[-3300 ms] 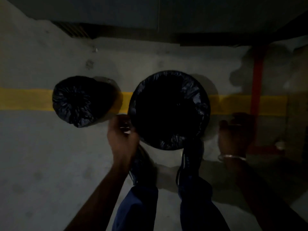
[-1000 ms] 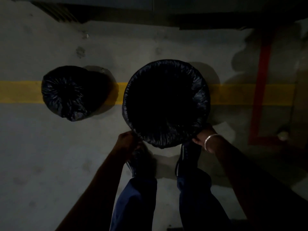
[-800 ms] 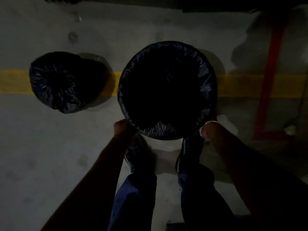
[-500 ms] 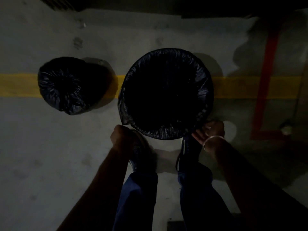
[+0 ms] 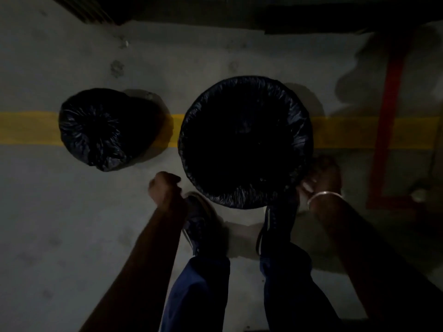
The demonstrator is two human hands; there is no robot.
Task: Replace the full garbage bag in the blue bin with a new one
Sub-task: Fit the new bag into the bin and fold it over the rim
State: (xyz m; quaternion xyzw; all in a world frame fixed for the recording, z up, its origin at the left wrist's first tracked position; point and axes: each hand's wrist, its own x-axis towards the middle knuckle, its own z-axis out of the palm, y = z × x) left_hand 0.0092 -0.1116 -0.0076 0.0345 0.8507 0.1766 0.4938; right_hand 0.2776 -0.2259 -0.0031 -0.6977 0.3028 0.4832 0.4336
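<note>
A round bin stands on the floor in front of my feet, lined with a black garbage bag (image 5: pixel 242 200) whose edge is folded over the rim; the bin's own wall is hidden and its inside is dark. To its left a full black garbage bag (image 5: pixel 96 130) sits tied on the floor. My left hand (image 5: pixel 164 188) is a closed fist just left of the rim's near side, a little apart from it. My right hand (image 5: pixel 321 178), with a bangle on the wrist, is pressed against the rim's near right side, fingers curled on the bag's edge.
The light is very dim. A yellow floor line (image 5: pixel 28 128) runs under both bags. Red lines (image 5: pixel 388 116) mark the floor at right, with a small pale object (image 5: pixel 418 195) beside them. My shoes (image 5: pixel 199 221) stand right at the bin.
My left fist has come off the bag's edge and moved slightly left of the rim. My right hand has slid a little farther along the right side of the rim.
</note>
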